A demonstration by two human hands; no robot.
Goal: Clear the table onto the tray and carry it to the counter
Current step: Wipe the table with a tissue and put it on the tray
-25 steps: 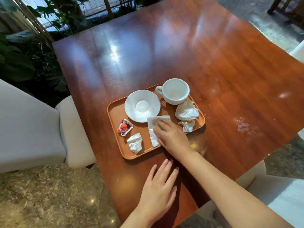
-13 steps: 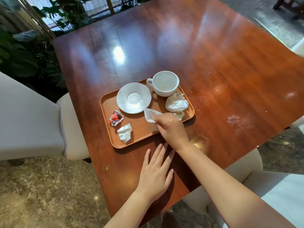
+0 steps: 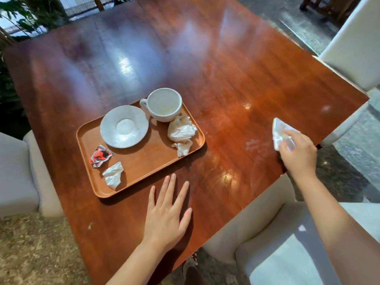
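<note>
Over by the bench [image 3: 216, 68] edge, the right hand [image 3: 298, 155] pinches a white napkin [image 3: 279, 130] (blurred, perhaps touching the wood). Left hand [image 3: 166, 214] lies flat, fingers spread, just beside the tray [image 3: 144, 161].

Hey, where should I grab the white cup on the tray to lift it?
Take the white cup by its handle, which sticks out on the side toward the saucer, coming in from above the saucer. The crumpled napkin crowds its near side, and the cup stands upright at the tray far edge.

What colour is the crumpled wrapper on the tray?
Red with black and white or silvery patches: the wrapper at the tray's near-left corner, head view.
</note>
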